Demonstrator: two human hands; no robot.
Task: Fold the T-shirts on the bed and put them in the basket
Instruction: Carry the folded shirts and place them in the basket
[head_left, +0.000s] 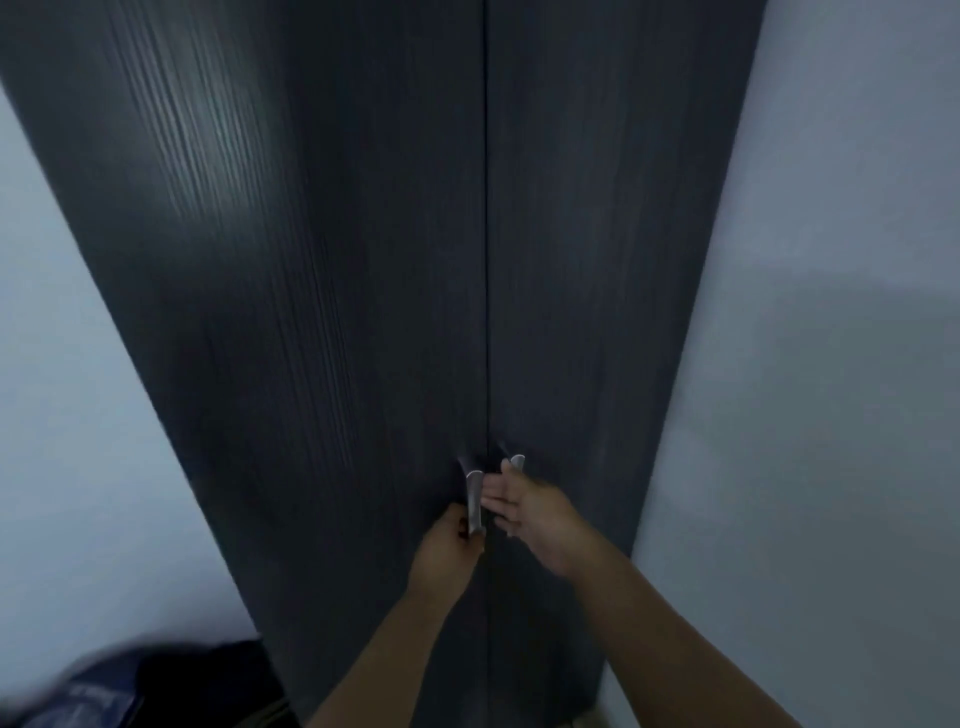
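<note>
Two upright handles (474, 493): left hand (449, 545) grips one, right hand (524, 506) reaches.

place: home, likely a bedroom | evidence: tall dark wood-grain wardrobe (363, 312) with two metal door handles (474, 493) at the left hand (449, 545) | pale plain walls (831, 312) either side | dark blurred bundle (156, 680) low-left of the hands

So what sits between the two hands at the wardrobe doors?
Head view: the left door's metal handle, gripped by the left hand, and the door seam; right hand is open.
</note>
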